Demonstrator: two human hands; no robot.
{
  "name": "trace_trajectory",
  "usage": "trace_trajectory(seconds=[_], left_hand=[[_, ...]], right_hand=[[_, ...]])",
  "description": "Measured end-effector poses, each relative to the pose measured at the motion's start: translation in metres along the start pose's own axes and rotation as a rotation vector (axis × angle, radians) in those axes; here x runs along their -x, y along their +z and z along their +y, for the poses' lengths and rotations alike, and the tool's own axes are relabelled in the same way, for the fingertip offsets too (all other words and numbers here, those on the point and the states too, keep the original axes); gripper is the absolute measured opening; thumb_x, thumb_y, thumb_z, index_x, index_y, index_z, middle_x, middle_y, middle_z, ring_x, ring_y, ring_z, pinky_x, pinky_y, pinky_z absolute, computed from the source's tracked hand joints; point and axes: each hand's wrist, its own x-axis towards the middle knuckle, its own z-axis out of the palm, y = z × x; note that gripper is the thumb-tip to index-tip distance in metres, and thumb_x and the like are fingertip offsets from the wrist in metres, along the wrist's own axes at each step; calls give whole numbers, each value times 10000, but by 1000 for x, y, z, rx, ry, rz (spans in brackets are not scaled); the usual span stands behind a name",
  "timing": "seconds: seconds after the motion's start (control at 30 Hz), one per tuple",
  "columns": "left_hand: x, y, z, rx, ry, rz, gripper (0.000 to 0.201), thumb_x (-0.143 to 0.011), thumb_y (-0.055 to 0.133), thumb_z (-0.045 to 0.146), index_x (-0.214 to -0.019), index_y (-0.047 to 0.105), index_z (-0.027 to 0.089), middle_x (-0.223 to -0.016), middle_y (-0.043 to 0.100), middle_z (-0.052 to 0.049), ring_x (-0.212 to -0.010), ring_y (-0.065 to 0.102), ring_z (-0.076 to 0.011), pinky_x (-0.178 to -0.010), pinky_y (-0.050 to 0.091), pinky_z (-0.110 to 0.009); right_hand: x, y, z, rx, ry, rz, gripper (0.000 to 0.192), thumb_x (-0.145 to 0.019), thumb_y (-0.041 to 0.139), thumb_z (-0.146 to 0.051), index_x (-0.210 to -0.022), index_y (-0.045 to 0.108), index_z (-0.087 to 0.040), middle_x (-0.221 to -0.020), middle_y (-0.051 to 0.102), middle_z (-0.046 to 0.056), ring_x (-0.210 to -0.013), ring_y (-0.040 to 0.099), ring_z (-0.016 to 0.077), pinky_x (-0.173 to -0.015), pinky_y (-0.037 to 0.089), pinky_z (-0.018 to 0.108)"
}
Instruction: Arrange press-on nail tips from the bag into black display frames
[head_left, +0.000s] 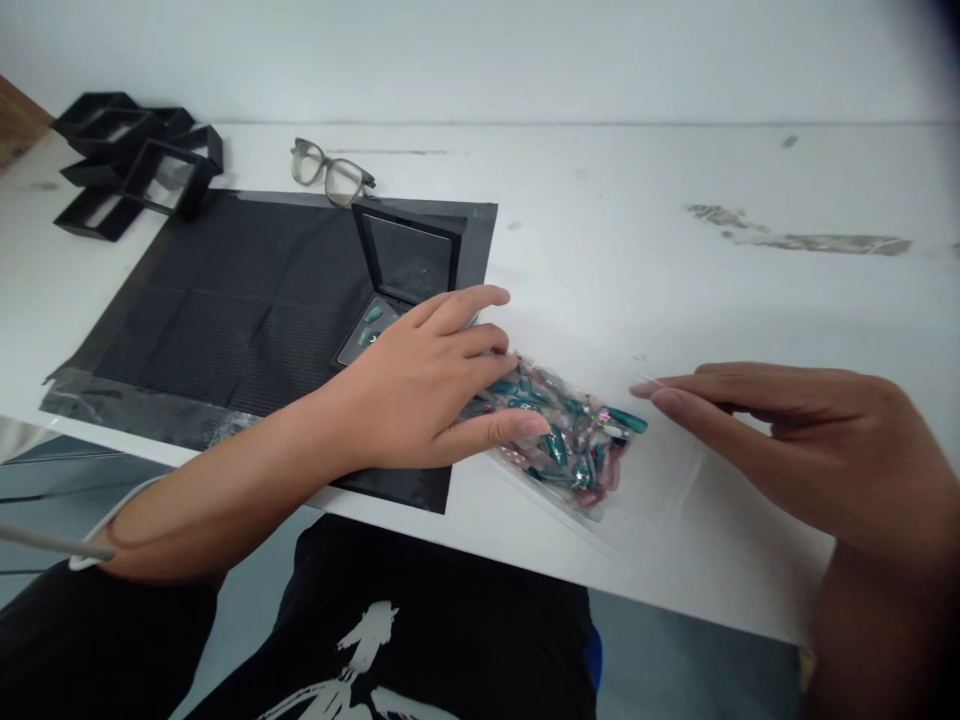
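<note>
A clear plastic bag (577, 440) holding several teal and pink press-on nails lies on the white table (675, 250) near its front edge. My left hand (427, 385) rests on the bag's left end, thumb and fingers pinching it. My right hand (795, 440) pinches the bag's open right edge between thumb and forefinger. Behind my left hand stands an open black display case (401, 270), its lid upright, with a couple of teal nails on its base.
A black mat (247, 300) covers the table's left part under the case. Several more black cases (135, 160) are stacked at the far left. A pair of glasses (330, 172) lies behind the mat. My lap is below the table edge.
</note>
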Motion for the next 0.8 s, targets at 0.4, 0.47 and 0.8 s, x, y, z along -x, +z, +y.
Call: trace_trajectory(seconds=[0.4, 0.47, 0.8], left_hand=[[2, -11, -3, -9, -43, -55, 476, -1005, 458, 509, -859, 794, 204, -930, 788, -23, -1361, 525, -323, -1162, 391, -524], [3, -13, -1, -14, -62, -95, 476, -1003, 456, 513, -875, 796, 206, -948, 787, -18, -1315, 560, -332, -1162, 388, -552], [9, -16, 3, 3, -81, -136, 473, -1016, 435, 500, -1062, 769, 170, -1044, 783, -31, -1311, 550, -330, -1116, 444, -546]], right_hand=[[0, -2, 1, -11, -26, -23, 122, -847, 709, -430, -820, 798, -352, -760, 754, -39, -562, 589, 114, -441, 419, 248], [0, -2, 1, -13, -20, -26, 115, -847, 710, -427, -830, 798, -355, -759, 753, -40, -567, 594, 117, -444, 424, 249], [1, -1, 0, -16, -4, -29, 97, -853, 710, -416, -847, 796, -371, -800, 766, -46, -568, 598, 114, -440, 434, 242]])
